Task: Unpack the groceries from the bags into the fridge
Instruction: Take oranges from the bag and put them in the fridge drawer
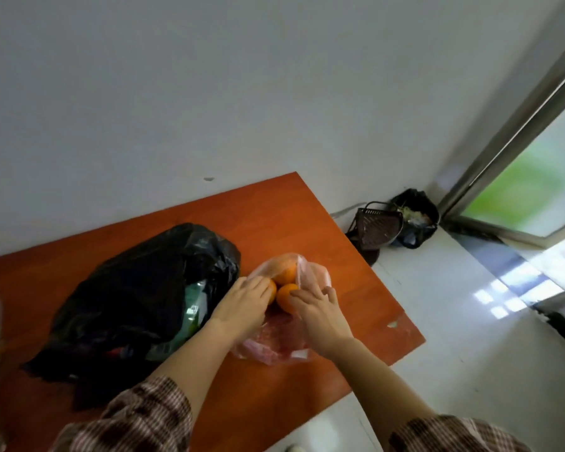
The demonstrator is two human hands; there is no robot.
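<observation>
Fingers (262,286) of the left hand (245,305) curl over a round orange citrus fruit (272,291) that is mostly hidden under them; reads as a grip. Fingertips (299,293) of the right hand (317,316) sit on a second orange fruit (287,300), other fingers splayed against the film; can't tell grip from touch. A third orange fruit (286,271) lies just behind, touching the others. All three are inside a thin clear pinkish plastic bag (317,275) lying on the red-brown wooden table (307,216); there's something pink-red at its near end, can't identify it. Risks: loose round fruit rolls once its neighbours are lifted, the table edge is near on the right, and past it is the white floor (454,321). The thin film could snag on fingers and drag the bag along, or tear. Beside it on the left is a crumpled black plastic bag (137,288), open at the near side with green packaging (193,301) showing; rest unreadable. Fridge not in view.
</observation>
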